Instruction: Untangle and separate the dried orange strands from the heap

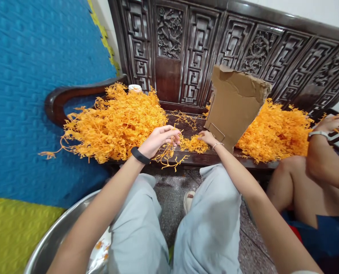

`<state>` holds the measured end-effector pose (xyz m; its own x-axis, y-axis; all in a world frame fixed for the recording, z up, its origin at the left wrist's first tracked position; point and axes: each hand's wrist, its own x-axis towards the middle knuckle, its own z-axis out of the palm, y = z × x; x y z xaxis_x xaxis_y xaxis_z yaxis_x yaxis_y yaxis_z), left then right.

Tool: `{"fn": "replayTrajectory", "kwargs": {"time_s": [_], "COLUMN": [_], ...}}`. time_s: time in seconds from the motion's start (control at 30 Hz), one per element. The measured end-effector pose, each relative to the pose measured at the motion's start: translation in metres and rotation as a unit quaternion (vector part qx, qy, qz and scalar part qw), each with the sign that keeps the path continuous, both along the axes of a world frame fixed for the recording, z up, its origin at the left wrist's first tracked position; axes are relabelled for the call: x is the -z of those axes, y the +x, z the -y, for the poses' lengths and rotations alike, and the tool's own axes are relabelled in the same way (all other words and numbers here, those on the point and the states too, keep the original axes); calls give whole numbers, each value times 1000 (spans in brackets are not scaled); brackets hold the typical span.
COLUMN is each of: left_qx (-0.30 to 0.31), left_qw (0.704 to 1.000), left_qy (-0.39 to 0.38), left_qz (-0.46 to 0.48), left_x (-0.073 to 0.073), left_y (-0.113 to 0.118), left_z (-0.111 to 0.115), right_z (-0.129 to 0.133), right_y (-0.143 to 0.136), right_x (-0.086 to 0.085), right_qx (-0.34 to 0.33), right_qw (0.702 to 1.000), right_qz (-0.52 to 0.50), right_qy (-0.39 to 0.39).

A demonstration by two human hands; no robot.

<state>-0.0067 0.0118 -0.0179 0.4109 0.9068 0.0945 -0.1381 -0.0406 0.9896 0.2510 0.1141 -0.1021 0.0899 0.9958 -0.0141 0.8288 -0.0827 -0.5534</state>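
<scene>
My left hand [164, 137], with a black band on its wrist, has its fingers closed on orange branching strands [171, 161] that hang down over the bench's front edge. To its right, my right hand [207, 137] touches a small clump of orange pieces [193, 144] on the dark wooden bench; its fingertips are pressed together at the clump, and what they grip is too small to make out. A large heap of orange branching pieces [123, 121] lies to the left of my left hand. Loose thin strands [186, 118] lie on the bench behind my hands.
An upright cardboard sheet [233, 102] stands beside my right hand, with another orange heap [277, 131] beyond it. A person's hand [330, 123] is at the far right. A metal basin [58, 232] is at lower left. The carved backrest [169, 76] rises behind.
</scene>
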Motion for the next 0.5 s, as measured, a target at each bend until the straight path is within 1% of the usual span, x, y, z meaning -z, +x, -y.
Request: {"fn": "replayTrajectory", "kwargs": {"time_s": [0.13, 0.33, 0.43, 0.5], "left_qx": [-2, 3, 12, 17], "left_qw": [1000, 1000, 1000, 999], "left_qy": [0, -7, -1, 6], "left_qz": [13, 29, 25, 27], "left_x": [2, 2, 1, 2], "left_y": [-3, -6, -7, -8], "left_z": [-3, -2, -1, -1], "right_z": [6, 24, 42, 59], "right_y": [-7, -18, -27, -35], "right_x": [-9, -26, -42, -54], "right_qx": [-18, -85, -132, -193], "right_qw": [999, 985, 964, 935], "right_qz": [-32, -145, -219, -287], "right_qy": [17, 42, 67, 77]}}
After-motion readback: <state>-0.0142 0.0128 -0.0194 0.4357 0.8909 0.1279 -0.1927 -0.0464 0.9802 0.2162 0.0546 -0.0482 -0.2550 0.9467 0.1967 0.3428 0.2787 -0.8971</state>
